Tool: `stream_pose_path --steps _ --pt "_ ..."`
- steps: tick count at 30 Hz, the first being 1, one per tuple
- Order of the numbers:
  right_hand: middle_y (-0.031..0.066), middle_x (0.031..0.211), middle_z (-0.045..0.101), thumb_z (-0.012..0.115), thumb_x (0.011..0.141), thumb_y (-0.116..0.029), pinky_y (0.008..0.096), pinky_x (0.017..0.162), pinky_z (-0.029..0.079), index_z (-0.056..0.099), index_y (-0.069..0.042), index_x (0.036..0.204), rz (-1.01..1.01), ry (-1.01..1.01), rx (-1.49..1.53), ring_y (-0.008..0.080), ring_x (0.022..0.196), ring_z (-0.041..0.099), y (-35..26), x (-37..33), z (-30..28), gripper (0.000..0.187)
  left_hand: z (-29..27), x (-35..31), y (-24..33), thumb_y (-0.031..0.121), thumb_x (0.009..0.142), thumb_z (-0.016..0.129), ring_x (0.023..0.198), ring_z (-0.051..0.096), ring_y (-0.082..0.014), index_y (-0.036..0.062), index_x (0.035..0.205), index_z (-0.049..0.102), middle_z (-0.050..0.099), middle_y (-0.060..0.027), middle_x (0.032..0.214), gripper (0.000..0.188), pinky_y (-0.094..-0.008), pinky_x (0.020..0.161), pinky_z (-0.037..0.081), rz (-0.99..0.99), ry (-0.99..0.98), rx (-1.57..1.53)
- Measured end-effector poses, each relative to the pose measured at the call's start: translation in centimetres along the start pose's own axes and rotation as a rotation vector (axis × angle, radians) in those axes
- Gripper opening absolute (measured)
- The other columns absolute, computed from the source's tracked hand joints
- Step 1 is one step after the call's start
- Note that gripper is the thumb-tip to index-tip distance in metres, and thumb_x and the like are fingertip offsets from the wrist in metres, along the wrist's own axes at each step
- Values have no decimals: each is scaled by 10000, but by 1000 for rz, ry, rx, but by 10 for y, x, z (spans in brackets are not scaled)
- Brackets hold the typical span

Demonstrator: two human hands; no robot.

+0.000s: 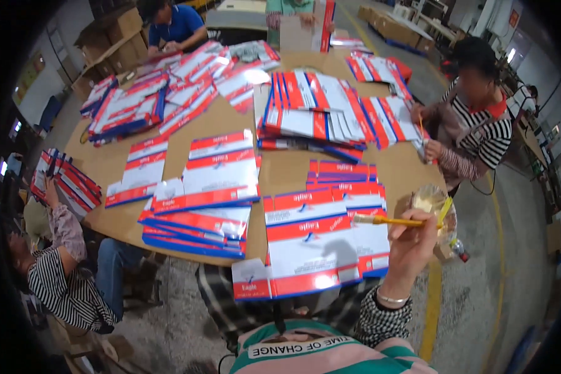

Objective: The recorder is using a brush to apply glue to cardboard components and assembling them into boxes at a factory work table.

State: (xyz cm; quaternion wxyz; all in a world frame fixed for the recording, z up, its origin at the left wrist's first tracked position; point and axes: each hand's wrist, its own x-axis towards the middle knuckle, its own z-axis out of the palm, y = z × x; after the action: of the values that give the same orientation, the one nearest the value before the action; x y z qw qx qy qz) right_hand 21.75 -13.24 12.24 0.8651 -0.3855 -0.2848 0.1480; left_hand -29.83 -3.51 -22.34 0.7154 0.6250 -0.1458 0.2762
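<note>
My right hand (411, 249) is raised over the near right edge of the brown table (280, 171) and holds a yellow-handled brush (389, 220) level, its bristles pointing left. Below the brush lies a flat, unfolded white, red and blue paper bag (308, 246) on top of a small stack of the same. A clear plastic container (433, 202) stands just behind my right hand at the table's edge. My left hand is not in view.
Stacks of flat red, white and blue bags (202, 181) cover the table. A person in a striped top (474, 124) works at the right side, a crouching person (62, 274) holds bags at the left, and two others stand at the far end. Cardboard boxes (115, 37) sit beyond.
</note>
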Motion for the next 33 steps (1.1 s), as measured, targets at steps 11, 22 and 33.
stream_pose_path --steps 11,22,33 --pt "132 823 558 370 955 -230 275 497 472 508 -4 870 59 57 -43 175 526 558 2 4 -24 279 -77 20 -38 390 931 246 511 536 -209 -5 843 600 578 -123 640 538 -316 455 432 -155 410 74" --pt "138 822 557 373 952 -237 278 493 464 504 -3 865 64 82 -58 175 535 561 3 3 -25 282 -95 61 -42 378 930 250 542 550 -229 -24 854 593 581 -136 660 534 -333 469 446 -398 901 -11" --pt "119 785 611 396 943 -304 264 598 436 580 -10 929 104 24 -75 163 643 551 -6 -5 -24 346 127 -30 47 365 929 254 573 565 -250 -43 864 587 584 -149 679 530 -349 483 460 -1216 1683 -331"
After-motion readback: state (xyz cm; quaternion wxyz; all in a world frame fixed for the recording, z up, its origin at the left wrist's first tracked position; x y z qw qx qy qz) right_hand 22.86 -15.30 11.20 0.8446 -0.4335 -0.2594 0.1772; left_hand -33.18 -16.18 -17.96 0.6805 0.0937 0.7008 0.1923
